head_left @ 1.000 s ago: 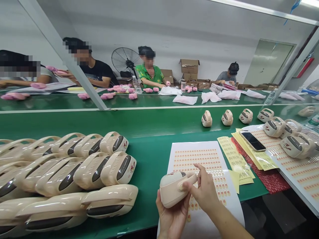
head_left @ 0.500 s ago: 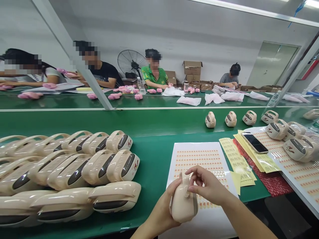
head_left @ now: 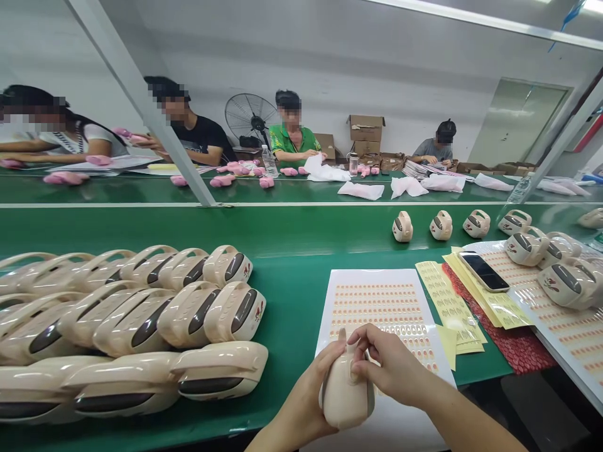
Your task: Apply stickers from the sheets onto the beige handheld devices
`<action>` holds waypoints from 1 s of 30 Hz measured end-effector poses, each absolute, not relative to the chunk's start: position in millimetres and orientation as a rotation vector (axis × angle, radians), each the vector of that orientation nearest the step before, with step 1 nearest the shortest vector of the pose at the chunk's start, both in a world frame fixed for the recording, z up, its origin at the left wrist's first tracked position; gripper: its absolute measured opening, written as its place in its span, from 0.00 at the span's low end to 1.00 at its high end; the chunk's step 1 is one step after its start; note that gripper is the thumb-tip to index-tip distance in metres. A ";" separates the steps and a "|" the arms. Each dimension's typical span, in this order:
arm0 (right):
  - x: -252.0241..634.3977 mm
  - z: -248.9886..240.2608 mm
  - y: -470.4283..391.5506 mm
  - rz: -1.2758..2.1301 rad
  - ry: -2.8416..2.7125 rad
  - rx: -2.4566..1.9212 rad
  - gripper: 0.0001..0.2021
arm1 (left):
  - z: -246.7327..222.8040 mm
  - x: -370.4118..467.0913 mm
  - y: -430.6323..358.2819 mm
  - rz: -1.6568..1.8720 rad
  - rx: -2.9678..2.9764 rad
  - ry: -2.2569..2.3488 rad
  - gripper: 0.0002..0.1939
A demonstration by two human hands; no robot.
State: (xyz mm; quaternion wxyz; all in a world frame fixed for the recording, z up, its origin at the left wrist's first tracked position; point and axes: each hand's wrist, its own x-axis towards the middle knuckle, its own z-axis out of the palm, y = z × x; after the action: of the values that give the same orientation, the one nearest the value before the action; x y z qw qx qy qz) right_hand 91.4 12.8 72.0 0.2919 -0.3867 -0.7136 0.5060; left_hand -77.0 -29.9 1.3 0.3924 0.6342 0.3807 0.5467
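While the left hand (head_left: 311, 392) supports the unit (head_left: 346, 402) from its left side, the right hand (head_left: 398, 370) touches its upper part. In the head view, the unit is in front of the lower part of the sticker sheet (head_left: 377, 295); whether it touches the sheet, I cannot tell. The left fingers are wrapped around the shell, with most of them hidden. The right thumb and forefinger are bent at the handle (head_left: 349, 359), and I cannot tell if a small thing is between them.

The shell looks smooth, so I think a strong sideways push by the right thumb could turn it inside the left grip, or make it slip. A fall would probably land on the sticker sheet and crease it, or go over the near edge of the worktop (head_left: 292, 333). Because the fingertips cover the spot they touch, a crooked alignment there could pass unnoticed. The sheet reaches beyond that edge, under the right forearm, so a low elbow might drag it. At the left, the stored units (head_left: 235, 314) stand close together; a wide swing of the left arm could knock the front one (head_left: 221, 370).
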 end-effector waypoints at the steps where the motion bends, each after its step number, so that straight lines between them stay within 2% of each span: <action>1: 90.7 69.8 11.4 1.293 -1.923 -1.033 0.14 | 0.1 -77.7 -30.1 1.384 1.655 0.981 0.47; 4: 89.6 58.7 4.8 0.970 -2.025 -0.991 0.12 | -4.9 -79.6 -31.0 1.351 1.732 1.036 0.49; 7: 91.1 45.6 -4.5 0.454 -2.158 -0.869 0.11 | -10.8 -80.9 -32.1 1.335 1.737 1.103 0.49; 9: 93.5 40.3 -9.6 0.179 -2.216 -0.806 0.15 | -12.9 -81.1 -32.6 1.334 1.724 1.137 0.49; 11: 96.8 40.2 -11.7 0.078 -2.228 -0.819 0.20 | -12.1 -81.0 -32.7 1.334 1.723 1.134 0.49; 14: 102.4 48.6 -8.5 0.284 -2.206 -0.875 0.26 | -7.5 -81.2 -32.4 1.355 1.732 1.079 0.49; 18: 102.6 57.3 0.9 0.731 -2.189 -0.832 0.24 | -4.4 -82.2 -31.6 1.386 1.782 1.052 0.48; 21: 94.5 50.0 8.1 0.956 -2.097 -0.828 0.23 | -6.6 -82.4 -31.8 1.334 1.960 1.058 0.50; 25: 85.5 31.5 21.9 1.132 -1.855 -0.875 0.13 | -8.8 -79.7 -31.6 1.262 2.099 1.080 0.53; 30: 92.5 19.4 45.5 1.383 -1.779 -0.870 0.18 | 0.2 -75.7 -25.2 1.319 2.072 0.999 0.52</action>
State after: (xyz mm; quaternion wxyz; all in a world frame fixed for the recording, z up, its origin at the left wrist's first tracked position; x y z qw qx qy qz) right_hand 92.5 45.5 19.4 0.3552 -0.3366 -0.6886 0.5351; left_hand -75.7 -25.2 0.2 0.2426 0.7579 0.3657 0.4827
